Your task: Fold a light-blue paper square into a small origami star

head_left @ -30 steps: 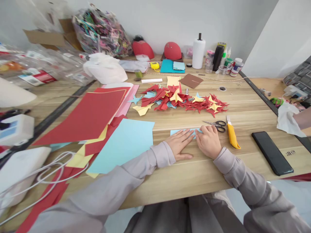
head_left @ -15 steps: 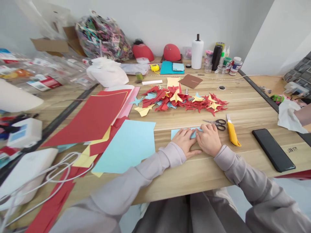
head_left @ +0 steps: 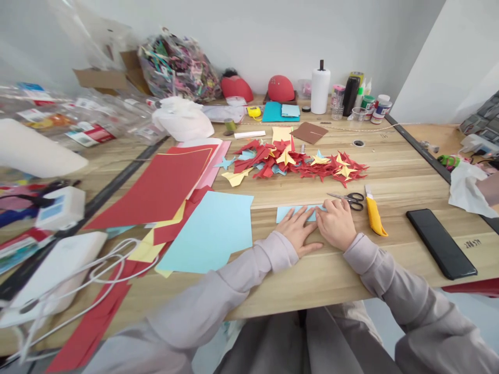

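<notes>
A small strip of light blue paper (head_left: 286,213) lies flat on the table in front of me, partly covered by both hands. My left hand (head_left: 298,230) rests on it with fingers spread and flat. Against the strip's right end, my right hand (head_left: 336,223) is closed, fingers curled and pressed down at the paper. Just beyond the right hand are black-handled scissors (head_left: 355,200) and a yellow utility knife (head_left: 374,214). Farther back spreads a pile of folded red, yellow and blue paper pieces (head_left: 268,161). A larger light blue sheet (head_left: 212,231) lies left of my hands.
Red sheets (head_left: 152,187) and a white cable (head_left: 120,259) are at the left. A black phone (head_left: 442,243) lies right. Bottles, including a white one (head_left: 320,91), line the wall. Another person's hand (head_left: 489,188) shows at the right edge beside white tissue (head_left: 465,189).
The camera view has shifted slightly, so the left side appears farther right. My hands stay on the blue strip, and the left one has slid very little, if at all.
</notes>
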`<state>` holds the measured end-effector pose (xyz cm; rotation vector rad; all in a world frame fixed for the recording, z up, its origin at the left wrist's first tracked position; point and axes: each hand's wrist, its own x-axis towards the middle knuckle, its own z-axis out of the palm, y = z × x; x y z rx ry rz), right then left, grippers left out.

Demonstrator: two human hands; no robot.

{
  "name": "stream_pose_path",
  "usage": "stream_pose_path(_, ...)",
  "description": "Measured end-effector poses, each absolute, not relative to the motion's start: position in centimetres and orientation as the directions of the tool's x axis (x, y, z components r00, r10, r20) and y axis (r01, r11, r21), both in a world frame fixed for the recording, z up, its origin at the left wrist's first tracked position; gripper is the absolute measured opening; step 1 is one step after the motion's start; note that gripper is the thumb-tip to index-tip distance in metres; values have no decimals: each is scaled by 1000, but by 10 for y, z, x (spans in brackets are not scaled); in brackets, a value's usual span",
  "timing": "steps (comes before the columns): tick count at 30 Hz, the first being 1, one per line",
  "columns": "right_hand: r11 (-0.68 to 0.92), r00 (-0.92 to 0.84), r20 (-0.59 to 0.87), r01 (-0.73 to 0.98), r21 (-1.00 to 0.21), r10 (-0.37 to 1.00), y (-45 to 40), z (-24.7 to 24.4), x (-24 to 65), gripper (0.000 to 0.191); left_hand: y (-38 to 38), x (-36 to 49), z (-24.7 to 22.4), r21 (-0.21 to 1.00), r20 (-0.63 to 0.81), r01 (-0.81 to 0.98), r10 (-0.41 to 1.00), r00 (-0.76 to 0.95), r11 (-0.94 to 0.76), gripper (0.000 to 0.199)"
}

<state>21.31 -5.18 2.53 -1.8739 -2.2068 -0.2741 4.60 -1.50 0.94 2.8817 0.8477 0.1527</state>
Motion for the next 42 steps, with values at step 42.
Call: stream_pose_path(42,432,-384,317,897,-92,867,-46,21,198,21,51,80,10,9,125,780,775,620,-626,24)
